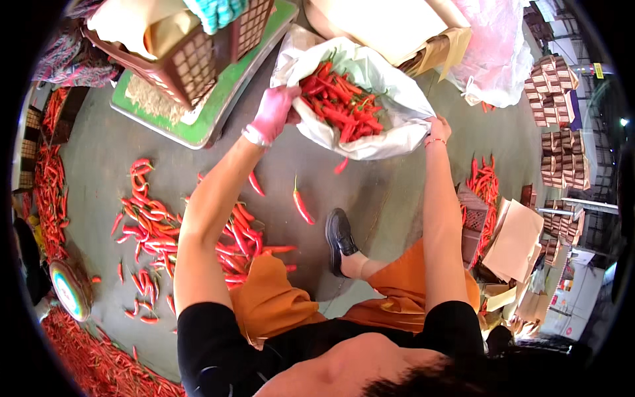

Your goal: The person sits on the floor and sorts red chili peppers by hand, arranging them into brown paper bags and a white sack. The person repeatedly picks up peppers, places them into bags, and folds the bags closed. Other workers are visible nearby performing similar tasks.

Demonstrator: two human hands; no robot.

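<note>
A white plastic sack (pixel 403 99) hangs wide-mouthed in front of me, with red chili peppers (pixel 340 102) inside it. On its left rim my left hand (pixel 274 114), in a pink glove, is closed on the plastic. My bare right hand (pixel 438 128) grips the opposite rim. One blurred red chili (pixel 341 165) shows just below the sack's near edge. Another chili with a green stem (pixel 302 204) lies on the floor nearer to me.
Loose chilies (pixel 155 228) lie heaped on the floor at left. A green platform (pixel 198 129) bears a brown crate (pixel 182 73) at far left. More chilies (pixel 485 182) and a crate (pixel 471 221) stand at right. Stacked crates (pixel 562 159) line the far right. A round stool (pixel 69 289) is at left.
</note>
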